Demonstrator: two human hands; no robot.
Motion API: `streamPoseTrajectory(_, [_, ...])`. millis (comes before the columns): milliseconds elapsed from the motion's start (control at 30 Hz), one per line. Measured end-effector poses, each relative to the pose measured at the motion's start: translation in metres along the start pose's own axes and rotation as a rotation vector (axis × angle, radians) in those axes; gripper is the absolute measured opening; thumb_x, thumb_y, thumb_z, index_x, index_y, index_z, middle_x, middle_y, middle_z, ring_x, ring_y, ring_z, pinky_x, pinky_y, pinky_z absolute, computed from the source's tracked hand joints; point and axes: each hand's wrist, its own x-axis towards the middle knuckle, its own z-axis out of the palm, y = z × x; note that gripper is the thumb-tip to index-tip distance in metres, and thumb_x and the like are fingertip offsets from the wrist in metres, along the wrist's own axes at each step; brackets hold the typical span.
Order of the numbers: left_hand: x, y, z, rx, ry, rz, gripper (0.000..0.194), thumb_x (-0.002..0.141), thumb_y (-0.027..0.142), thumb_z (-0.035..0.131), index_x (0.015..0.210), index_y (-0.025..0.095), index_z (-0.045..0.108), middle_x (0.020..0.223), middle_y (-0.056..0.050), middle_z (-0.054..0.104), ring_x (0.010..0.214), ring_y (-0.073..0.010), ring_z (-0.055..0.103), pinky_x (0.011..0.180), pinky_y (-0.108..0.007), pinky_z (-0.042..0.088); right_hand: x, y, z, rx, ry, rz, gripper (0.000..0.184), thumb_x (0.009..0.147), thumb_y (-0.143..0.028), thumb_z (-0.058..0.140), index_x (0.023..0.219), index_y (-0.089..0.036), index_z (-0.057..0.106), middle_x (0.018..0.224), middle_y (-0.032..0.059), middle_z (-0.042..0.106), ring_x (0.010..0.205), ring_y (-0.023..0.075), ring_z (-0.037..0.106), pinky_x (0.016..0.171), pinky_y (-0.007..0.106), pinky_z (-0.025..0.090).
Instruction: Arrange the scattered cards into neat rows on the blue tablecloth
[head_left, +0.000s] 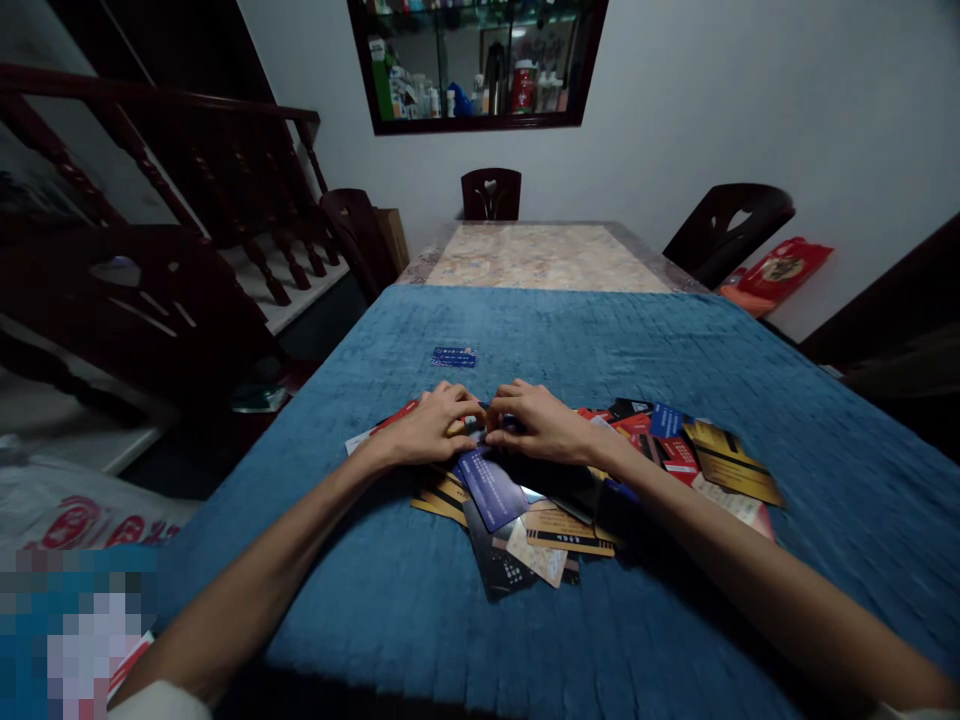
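A loose heap of bank-style cards lies spread on the blue cloth, and both of my hands rest on its far middle, fingertips nearly meeting. My left hand (pixel 431 428) is curled, thumb towards the fingers, with a bit of yellow showing between them. My right hand (pixel 541 428) is bent the same way over dark cards. Whatever either hand grips is hidden by the fingers. Just below the thumbs lies a purple-blue card (pixel 493 490). Nearer me are a black card (pixel 495 560), a pale patterned card (pixel 541 553) and a gold striped card (pixel 570 530).
A single blue card (pixel 454 357) lies apart, beyond my hands. More cards, including a gold card (pixel 731 465), spread under and past my right forearm. The blue cloth (pixel 360 560) covers the near table. Dark chairs (pixel 491 195) stand around it; a white bag (pixel 82 510) is at left.
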Motion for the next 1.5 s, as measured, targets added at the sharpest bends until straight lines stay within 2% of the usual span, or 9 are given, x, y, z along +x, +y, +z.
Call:
streamPoseTrajectory(167, [0.003, 0.001, 0.004, 0.023, 0.034, -0.049, 0.020, 0.089, 0.024, 0.060, 0.108, 0.023, 0.065, 0.116, -0.006, 0.058, 0.112, -0.0268, 0.047, 0.095, -0.045, 0.040, -0.003, -0.007, 0.001, -0.026, -0.105, 0.041, 0.026, 0.082, -0.043, 0.075, 0.097, -0.023, 0.069, 0.103, 0.0076, 0.062, 0.101, 0.0265, 0.054, 0.079, 0.037, 0.040])
streamPoseTrajectory(333, [0.008, 0.002, 0.015, 0.063, 0.154, -0.067, 0.018, 0.093, 0.024, 0.053, 0.106, 0.022, 0.066, 0.109, -0.007, 0.061, 0.107, -0.0260, 0.049, 0.094, -0.045, 0.039, -0.004, -0.003, -0.004, -0.042, -0.167, 0.070, 0.029, 0.077, -0.035, 0.081, 0.102, -0.024, 0.069, 0.106, 0.0072, 0.061, 0.103, 0.0268, 0.054, 0.081, 0.037, 0.041])
streamPoseTrajectory(533, [0.009, 0.005, 0.019, 0.106, 0.224, -0.063, 0.021, 0.096, 0.021, 0.048, 0.104, 0.019, 0.066, 0.105, -0.008, 0.063, 0.103, -0.0254, 0.051, 0.093, -0.047, 0.039, -0.005, -0.001, -0.014, -0.030, -0.248, 0.095, 0.042, 0.076, -0.040, 0.080, 0.111, -0.022, 0.066, 0.114, 0.0092, 0.059, 0.108, 0.0289, 0.053, 0.086, 0.041, 0.042])
streamPoseTrajectory(667, [0.004, 0.000, 0.005, 0.024, 0.136, 0.032, 0.022, 0.092, 0.027, 0.058, 0.111, 0.021, 0.068, 0.114, -0.008, 0.064, 0.111, -0.0266, 0.049, 0.100, -0.048, 0.039, -0.007, 0.005, -0.018, 0.005, -0.253, 0.119, 0.046, 0.075, -0.031, 0.079, 0.119, -0.025, 0.064, 0.114, 0.0080, 0.060, 0.110, 0.0286, 0.054, 0.087, 0.040, 0.043])
streamPoseTrajectory(800, [-0.003, -0.004, -0.006, -0.046, -0.012, 0.090, 0.040, 0.083, 0.032, 0.070, 0.122, 0.024, 0.066, 0.132, -0.009, 0.058, 0.123, -0.0296, 0.044, 0.105, -0.051, 0.038, -0.010, 0.013, -0.022, 0.015, -0.270, 0.119, 0.048, 0.073, -0.022, 0.076, 0.119, -0.026, 0.065, 0.110, 0.0062, 0.063, 0.105, 0.0265, 0.056, 0.085, 0.037, 0.044])
streamPoseTrajectory(933, [-0.006, -0.002, -0.007, -0.062, -0.072, 0.119, 0.054, 0.080, 0.037, 0.073, 0.132, 0.026, 0.060, 0.138, -0.010, 0.052, 0.125, -0.0310, 0.045, 0.107, -0.052, 0.038, -0.014, 0.023, -0.025, 0.035, -0.275, 0.153, 0.050, 0.070, -0.018, 0.076, 0.119, -0.024, 0.065, 0.100, 0.0044, 0.065, 0.091, 0.0212, 0.059, 0.075, 0.030, 0.044])
streamPoseTrajectory(1067, [-0.005, 0.005, 0.001, -0.022, -0.021, 0.114, 0.047, 0.083, 0.039, 0.070, 0.128, 0.027, 0.063, 0.131, -0.009, 0.054, 0.119, -0.0294, 0.049, 0.103, -0.050, 0.041, -0.020, 0.031, -0.031, 0.115, -0.309, 0.248, 0.043, 0.074, -0.015, 0.069, 0.117, -0.019, 0.063, 0.089, 0.0020, 0.067, 0.073, 0.0152, 0.059, 0.062, 0.024, 0.042])
streamPoseTrajectory(1267, [-0.001, 0.008, 0.013, 0.075, 0.060, 0.134, 0.032, 0.094, 0.034, 0.057, 0.124, 0.025, 0.063, 0.120, -0.010, 0.058, 0.112, -0.0262, 0.051, 0.095, -0.045, 0.041, -0.027, 0.035, -0.040, 0.003, -0.330, 0.392, 0.030, 0.077, -0.008, 0.060, 0.105, -0.019, 0.067, 0.087, 0.0046, 0.072, 0.073, 0.0164, 0.063, 0.062, 0.024, 0.043])
streamPoseTrajectory(1500, [-0.002, 0.010, 0.012, 0.118, 0.048, 0.140, 0.046, 0.086, 0.048, 0.066, 0.125, 0.024, 0.062, 0.120, -0.010, 0.057, 0.110, -0.0281, 0.050, 0.092, -0.045, 0.040, -0.034, 0.046, -0.049, -0.129, -0.358, 0.611, 0.030, 0.076, -0.017, 0.068, 0.106, -0.023, 0.070, 0.095, 0.0045, 0.074, 0.082, 0.0191, 0.068, 0.063, 0.024, 0.044])
